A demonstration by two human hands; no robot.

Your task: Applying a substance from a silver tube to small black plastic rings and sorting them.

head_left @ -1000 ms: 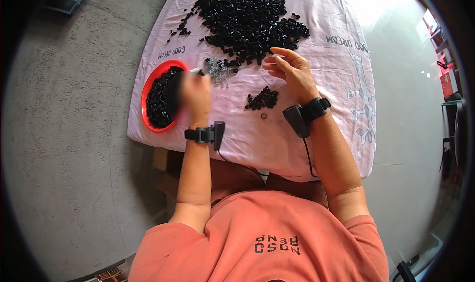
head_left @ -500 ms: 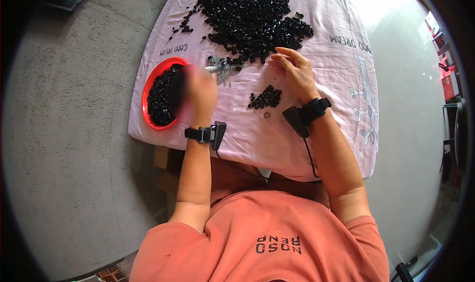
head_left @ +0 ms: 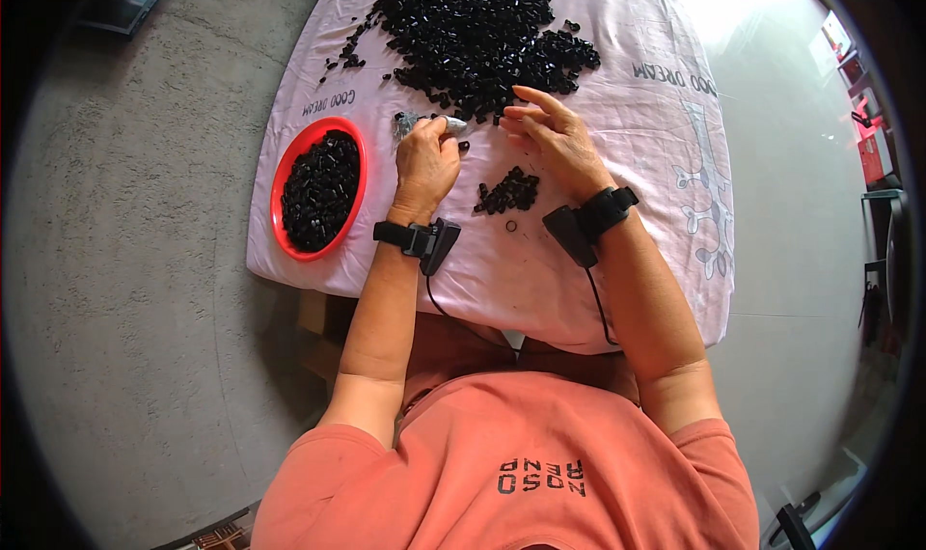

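Note:
My left hand is between the red bowl and the small heap, its fingers drawn together in a pinch. A whitish, pointed thing shows at its fingertips; I cannot tell whether it is held or wraps a finger. Beside these fingers lies a tuft of thin, clear-silvery bits, partly hidden. My right hand hovers by the near edge of a large pile of small glossy black pieces, fingers stretched and apart. Between my wrists lie a small heap of black pieces and a little dark ring.
A red bowl full of black pieces stands at the table's left edge. A pale pink printed cloth covers the table. Stray pieces lie left of the large pile. Black straps with small boxes and cables sit on both wrists.
My left hand has moved right, away from the red bowl, to the clear-silvery tuft, and its fingers have come together. My right hand has stayed nearly in place by the large pile.

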